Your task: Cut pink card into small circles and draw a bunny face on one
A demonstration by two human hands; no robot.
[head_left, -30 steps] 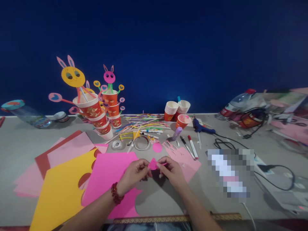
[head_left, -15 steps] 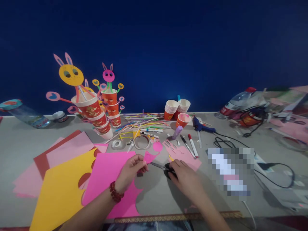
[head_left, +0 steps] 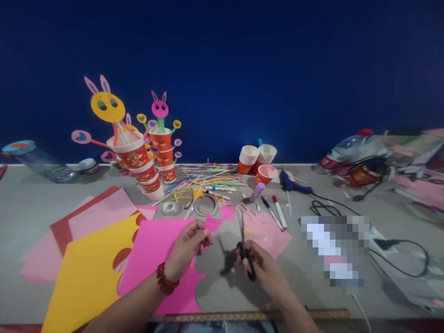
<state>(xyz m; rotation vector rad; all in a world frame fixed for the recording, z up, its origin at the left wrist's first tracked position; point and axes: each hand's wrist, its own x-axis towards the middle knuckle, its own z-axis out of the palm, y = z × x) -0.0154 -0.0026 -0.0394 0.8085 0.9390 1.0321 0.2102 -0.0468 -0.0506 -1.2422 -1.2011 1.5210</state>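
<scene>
Between the thumb and fingers of my left hand point(head_left: 190, 240) is a small bright pink paper piece point(head_left: 212, 224). That hand hovers at the right edge of a large bright pink sheet point(head_left: 156, 249), whose right side has scalloped cuts. My right hand point(head_left: 265, 263) grips black-handled scissors point(head_left: 242, 240) with the blades pointing up and away from me. The scissors are apart from the paper, and their shadow falls on the table. A pink paper circle point(head_left: 228, 212) lies beyond my left hand. Pale pink paper with cut-outs point(head_left: 268, 233) lies beyond the scissors.
Stacked-cup figures with paper faces point(head_left: 137, 157) stand at the back left. Yellow paper point(head_left: 90, 259) lies left. Straws point(head_left: 208, 178), a tape roll point(head_left: 205, 205), cup stacks point(head_left: 248, 159), markers point(head_left: 279, 212) and a glue gun point(head_left: 294, 185) fill the back. A cable point(head_left: 398, 273) runs on the right.
The scissors have come up off the table in my right hand, turning from pointing left to pointing away from me. My left hand keeps its pink piece. The view has shifted slightly.
</scene>
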